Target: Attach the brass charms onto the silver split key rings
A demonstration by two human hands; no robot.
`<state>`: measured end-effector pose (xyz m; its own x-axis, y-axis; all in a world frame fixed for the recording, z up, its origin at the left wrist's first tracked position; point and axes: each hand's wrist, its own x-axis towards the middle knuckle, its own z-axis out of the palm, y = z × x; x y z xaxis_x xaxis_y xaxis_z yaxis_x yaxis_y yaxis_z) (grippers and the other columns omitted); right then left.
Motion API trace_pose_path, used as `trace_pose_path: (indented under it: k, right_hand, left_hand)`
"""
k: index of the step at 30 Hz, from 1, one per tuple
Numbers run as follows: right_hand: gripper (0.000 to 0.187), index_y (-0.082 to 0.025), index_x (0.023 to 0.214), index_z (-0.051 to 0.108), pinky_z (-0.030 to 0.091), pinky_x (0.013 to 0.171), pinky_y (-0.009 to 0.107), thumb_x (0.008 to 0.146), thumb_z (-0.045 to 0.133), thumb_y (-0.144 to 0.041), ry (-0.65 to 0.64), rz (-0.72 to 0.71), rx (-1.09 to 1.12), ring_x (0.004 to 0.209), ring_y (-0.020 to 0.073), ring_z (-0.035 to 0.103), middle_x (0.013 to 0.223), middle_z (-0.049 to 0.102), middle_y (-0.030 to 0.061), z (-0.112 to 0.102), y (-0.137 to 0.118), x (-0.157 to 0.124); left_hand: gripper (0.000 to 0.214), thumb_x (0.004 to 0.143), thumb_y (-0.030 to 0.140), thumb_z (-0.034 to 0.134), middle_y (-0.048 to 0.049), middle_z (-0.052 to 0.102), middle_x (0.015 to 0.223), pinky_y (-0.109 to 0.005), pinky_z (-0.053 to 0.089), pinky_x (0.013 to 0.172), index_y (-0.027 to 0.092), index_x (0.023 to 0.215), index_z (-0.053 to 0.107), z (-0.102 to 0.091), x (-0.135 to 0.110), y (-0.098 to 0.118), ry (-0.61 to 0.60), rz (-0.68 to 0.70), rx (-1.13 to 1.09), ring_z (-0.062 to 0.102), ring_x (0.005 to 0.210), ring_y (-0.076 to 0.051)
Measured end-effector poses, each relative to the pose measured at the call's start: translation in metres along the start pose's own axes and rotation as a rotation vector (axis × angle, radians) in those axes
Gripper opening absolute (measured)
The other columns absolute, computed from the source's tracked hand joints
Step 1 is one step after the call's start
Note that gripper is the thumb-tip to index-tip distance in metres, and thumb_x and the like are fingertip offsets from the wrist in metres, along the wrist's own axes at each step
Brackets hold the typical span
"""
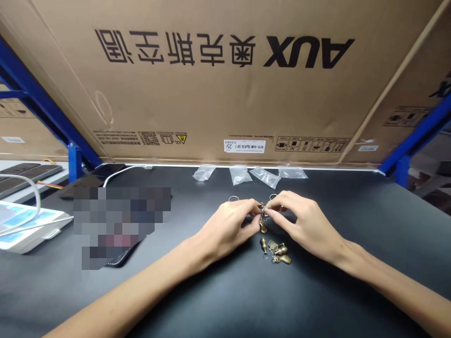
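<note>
Brass gourd charm (262, 228) dangles from my left hand (227, 230) and right hand (303, 225), both pinching its metal loop (262, 210), held clear of the loose charms (280, 253) below.

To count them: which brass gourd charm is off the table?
The charm dangling between the left hand and right hand; the other charms lie on the black table.

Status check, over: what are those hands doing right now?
Left hand, right hand: both pinching brass gourd charm at its ring. Loose brass charms just below.
</note>
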<state>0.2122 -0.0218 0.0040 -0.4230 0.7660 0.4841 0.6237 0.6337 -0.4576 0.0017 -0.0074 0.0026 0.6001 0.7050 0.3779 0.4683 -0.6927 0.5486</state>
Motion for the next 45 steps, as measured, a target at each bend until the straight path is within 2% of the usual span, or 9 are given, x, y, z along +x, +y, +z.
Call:
trace_pose_path:
  k: [4, 9, 12, 14, 16, 19, 24, 36, 45]
  right_hand:
    - [0.015, -0.018, 0.095, 0.065, 0.050, 0.075, 0.031, 0.098, 0.052, -0.025, 0.050, -0.173, -0.169, 0.082, 0.0176, 0.062, 0.092, 0.068, 0.0047, 0.003, 0.002, -0.002]
    - [0.012, -0.012, 0.093, 0.067, 0.046, 0.069, 0.032, 0.095, 0.054, -0.013, 0.127, -0.518, -0.540, 0.076, 0.0186, 0.061, 0.084, 0.069, 0.0072, 0.005, 0.001, -0.001]
    - [0.016, -0.010, 0.091, 0.069, 0.044, 0.066, 0.032, 0.093, 0.053, -0.007, 0.082, -0.701, -0.661, 0.072, 0.0182, 0.061, 0.080, 0.069, 0.0070, 0.009, -0.001, -0.001]
    - [0.018, -0.011, 0.091, 0.070, 0.045, 0.068, 0.033, 0.093, 0.052, -0.006, 0.037, -0.732, -0.630, 0.073, 0.0179, 0.062, 0.082, 0.071, 0.0063, 0.013, -0.001, -0.001]
    - [0.019, -0.012, 0.093, 0.070, 0.046, 0.068, 0.032, 0.095, 0.051, -0.008, 0.026, -0.648, -0.559, 0.075, 0.0178, 0.063, 0.086, 0.072, 0.0056, 0.013, 0.001, -0.001]
    - [0.018, -0.016, 0.099, 0.070, 0.048, 0.070, 0.031, 0.097, 0.053, -0.019, 0.014, -0.372, -0.422, 0.080, 0.0175, 0.065, 0.095, 0.073, 0.0051, 0.008, 0.005, -0.002]
    - [0.020, -0.022, 0.096, 0.072, 0.049, 0.069, 0.031, 0.097, 0.054, -0.031, -0.131, -0.075, -0.320, 0.078, 0.0186, 0.066, 0.090, 0.073, 0.0035, 0.003, 0.007, -0.004]
    - [0.019, -0.021, 0.093, 0.069, 0.047, 0.067, 0.030, 0.098, 0.051, -0.024, -0.175, -0.032, -0.363, 0.084, 0.0202, 0.066, 0.093, 0.072, 0.0043, 0.016, 0.003, -0.004]
    - [0.014, -0.023, 0.088, 0.066, 0.048, 0.069, 0.029, 0.096, 0.057, -0.029, 0.021, 0.136, -0.001, 0.073, 0.0163, 0.065, 0.084, 0.072, -0.0014, 0.005, -0.001, 0.000]
  left_hand:
    - [0.012, 0.091, 0.023, 0.051, -0.0017, 0.071, 0.085, -0.027, 0.048, 0.073, 0.018, 0.086, 0.060, 0.001, -0.001, 0.001, -0.007, -0.063, -0.039, 0.063, 0.074, -0.015]
    - [0.011, 0.088, 0.023, 0.054, -0.0013, 0.071, 0.082, -0.027, 0.050, 0.073, 0.018, 0.084, 0.063, 0.005, 0.000, 0.004, 0.079, -0.233, -0.263, 0.064, 0.074, -0.015]
    - [0.015, 0.087, 0.028, 0.057, -0.0035, 0.073, 0.085, -0.028, 0.052, 0.076, 0.017, 0.082, 0.064, 0.002, 0.004, 0.005, 0.159, -0.323, -0.430, 0.067, 0.081, -0.018]
    - [0.019, 0.087, 0.034, 0.060, -0.0056, 0.074, 0.088, -0.029, 0.053, 0.079, 0.016, 0.084, 0.066, -0.002, 0.007, 0.005, 0.209, -0.361, -0.526, 0.069, 0.086, -0.019]
    - [0.022, 0.086, 0.037, 0.062, -0.0068, 0.075, 0.091, -0.030, 0.054, 0.082, 0.015, 0.085, 0.067, -0.007, 0.009, 0.002, 0.245, -0.367, -0.571, 0.069, 0.089, -0.020]
    - [0.022, 0.086, 0.036, 0.063, -0.0064, 0.074, 0.091, -0.030, 0.053, 0.082, 0.015, 0.084, 0.068, -0.010, 0.010, -0.002, 0.256, -0.351, -0.557, 0.068, 0.090, -0.020]
    - [0.025, 0.086, 0.039, 0.063, -0.0072, 0.074, 0.092, -0.031, 0.054, 0.079, 0.015, 0.082, 0.066, -0.005, 0.009, -0.007, 0.254, -0.384, -0.520, 0.068, 0.086, -0.020]
    - [0.025, 0.087, 0.039, 0.062, -0.0080, 0.074, 0.095, -0.031, 0.054, 0.081, 0.015, 0.085, 0.065, 0.000, 0.008, -0.009, 0.223, -0.366, -0.532, 0.068, 0.087, -0.020]
    - [0.011, 0.088, 0.025, 0.057, -0.0029, 0.074, 0.091, -0.031, 0.052, 0.088, 0.018, 0.083, 0.063, 0.001, 0.004, 0.002, 0.154, -0.204, -0.312, 0.068, 0.092, -0.019]
